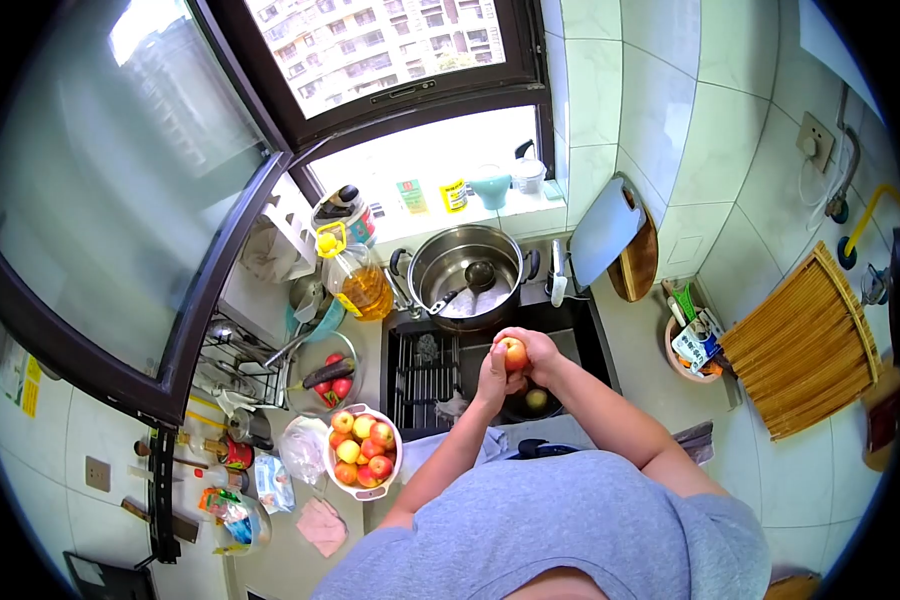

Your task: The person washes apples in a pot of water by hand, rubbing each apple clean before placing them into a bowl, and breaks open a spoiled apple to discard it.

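Grey cloth of my shirt [590,515] is nearest to me, and to the left of it a pink cloth [322,526] lies on the counter. A little farther, also at left, stands a white basket [397,470] with many red and yellow apples [375,450], just beside a clear plastic bag [305,448]. In front of me, over the black sink [605,365], my left hand [491,380] and my right hand [541,350] are both closed around one red-yellow apple [514,354]. Below them, one more round fruit [536,399] sits in a dark bowl [515,409]. So, as I judge, only these two are being handled at the sink, and the larger part waits in the basket; whether those are already treated, I cannot tell. Every fruit I can see clearly looks whole and with its skin. The rack [420,385] takes the left part of the sink, so the free room for my hands is rather small. Left of it is a glass bowl [360,372] with an eggplant [327,373] and red vegetables. Farther, a big steel pot [410,270] with a ladle [479,275] stands close beyond my hands and limits the reach forward. At its left is an oil bottle [368,292]; at its right lean cutting boards [607,232].
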Tool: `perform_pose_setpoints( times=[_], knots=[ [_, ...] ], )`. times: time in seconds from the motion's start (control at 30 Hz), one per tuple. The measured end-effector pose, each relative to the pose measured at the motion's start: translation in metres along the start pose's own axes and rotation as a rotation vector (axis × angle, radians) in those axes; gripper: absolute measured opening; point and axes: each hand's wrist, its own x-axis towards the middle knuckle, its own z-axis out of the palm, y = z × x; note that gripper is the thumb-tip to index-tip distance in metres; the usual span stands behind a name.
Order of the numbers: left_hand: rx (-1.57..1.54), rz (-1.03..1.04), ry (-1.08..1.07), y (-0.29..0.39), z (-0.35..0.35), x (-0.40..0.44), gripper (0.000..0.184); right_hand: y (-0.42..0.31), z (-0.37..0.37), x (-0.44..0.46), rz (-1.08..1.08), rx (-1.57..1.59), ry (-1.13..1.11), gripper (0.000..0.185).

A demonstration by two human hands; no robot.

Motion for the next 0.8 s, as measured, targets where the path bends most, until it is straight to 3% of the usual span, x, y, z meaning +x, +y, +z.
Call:
perform_pose_setpoints(
  times=[0.07,0.13,0.17,0.23,0.33,0.53,0.6,0.67,0.7,0.73,0.8],
  knots=[
    [0.036,-0.007,-0.031,-0.003,-0.009,0.003,0.053,0.000,-0.007,0.004,0.025,0.051,-0.132,0.027],
    [-0.085,-0.074,-0.120,-0.001,-0.014,0.002,0.058,-0.003,0.000,-0.005,-0.078,-0.070,-0.151,0.028],
    [-0.085,-0.074,-0.121,0.000,-0.019,0.001,0.058,0.006,-0.007,0.003,-0.234,-0.136,-0.278,0.032],
    [-0.426,-0.229,-0.287,0.014,-0.022,-0.003,0.064,-0.005,0.004,-0.017,-0.194,-0.098,-0.323,0.033],
    [-0.246,-0.333,-0.275,0.028,-0.023,-0.005,0.067,-0.007,-0.002,-0.019,-0.140,-0.083,-0.436,0.037],
    [-0.359,-0.356,-0.086,0.009,-0.002,0.001,0.068,0.015,-0.010,-0.002,-0.236,-0.119,-0.102,0.032],
    [-0.346,-0.325,0.094,0.002,0.006,0.000,0.057,0.021,-0.010,0.002,-0.274,-0.113,-0.078,0.030],
    [-0.362,-0.317,0.100,-0.001,0.009,0.000,0.054,0.027,-0.011,0.004,-0.353,-0.105,-0.024,0.027],
    [-0.229,-0.253,0.166,0.002,0.015,0.000,0.056,0.028,-0.009,0.005,-0.485,-0.238,0.027,0.026],
    [-0.095,-0.191,0.230,0.005,0.020,-0.001,0.057,0.029,-0.010,0.005,-0.479,-0.239,0.028,0.026],
    [-0.103,-0.162,0.217,-0.001,0.023,-0.002,0.050,0.032,-0.009,0.006,-0.809,-0.762,0.236,0.024]
  ],
)
